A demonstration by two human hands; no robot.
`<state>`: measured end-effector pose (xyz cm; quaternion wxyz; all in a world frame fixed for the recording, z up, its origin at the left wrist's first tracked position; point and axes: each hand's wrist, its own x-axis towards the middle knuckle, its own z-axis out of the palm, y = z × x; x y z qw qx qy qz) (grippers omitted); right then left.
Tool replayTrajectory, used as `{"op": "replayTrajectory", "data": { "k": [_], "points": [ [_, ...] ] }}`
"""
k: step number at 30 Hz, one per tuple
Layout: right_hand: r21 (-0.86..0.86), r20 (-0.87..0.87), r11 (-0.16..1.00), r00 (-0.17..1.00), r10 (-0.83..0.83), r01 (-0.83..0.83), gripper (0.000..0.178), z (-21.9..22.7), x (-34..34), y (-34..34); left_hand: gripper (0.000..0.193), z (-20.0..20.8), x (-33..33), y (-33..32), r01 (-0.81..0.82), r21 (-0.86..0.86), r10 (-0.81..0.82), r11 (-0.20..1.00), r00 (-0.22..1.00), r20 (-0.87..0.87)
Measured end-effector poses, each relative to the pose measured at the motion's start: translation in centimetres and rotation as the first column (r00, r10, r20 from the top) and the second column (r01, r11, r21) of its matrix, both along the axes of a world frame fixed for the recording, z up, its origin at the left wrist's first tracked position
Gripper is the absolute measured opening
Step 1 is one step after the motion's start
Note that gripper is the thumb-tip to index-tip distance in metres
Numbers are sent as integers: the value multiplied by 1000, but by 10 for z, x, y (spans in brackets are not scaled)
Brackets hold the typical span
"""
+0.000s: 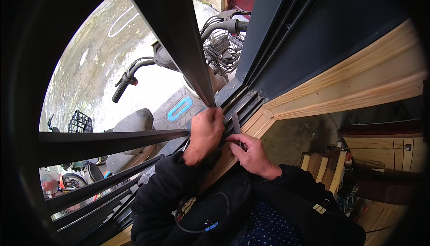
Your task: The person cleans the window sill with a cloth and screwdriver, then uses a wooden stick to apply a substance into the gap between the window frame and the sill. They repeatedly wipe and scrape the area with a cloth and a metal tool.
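My left hand (206,128) is closed in a fist over the window sill, right at the lower end of a dark upright bar (197,62). What sits inside its fingers, if anything, is hidden. Just to the right, my right hand (254,155) has thumb and fingers bent around the lower part of a narrow, flat, dark metal strip (236,123). That strip stands up out of the hand, beside the grooved dark track (248,102) of the window frame. Light wooden trim (260,125) borders the track on the right.
Dark window bars (112,145) spread to the left. Outside stands a scooter with handlebars (130,80), a seat (134,123) and a wire basket (224,49). Indoors, lower right, are stacked wooden strips (322,170) and a wooden cabinet (380,152). A cable loop hangs at my chest.
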<state>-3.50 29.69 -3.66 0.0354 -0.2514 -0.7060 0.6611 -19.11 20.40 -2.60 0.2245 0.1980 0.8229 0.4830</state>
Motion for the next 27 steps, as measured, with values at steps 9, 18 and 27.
{"op": "replayTrajectory", "data": {
  "k": [9,18,27],
  "points": [
    [0,6,1000,1000,-2,2,23,4,0,0,36,11,3,0,-11,22,10,1000,999,46],
    [30,-81,1000,997,12,-9,21,-2,0,-1,31,16,6,0,-5,11,6,1000,1000,-23],
    [40,-93,999,996,12,-8,21,-3,0,-2,30,9,6,-1,-7,7,7,1000,999,-52]
  ]
}}
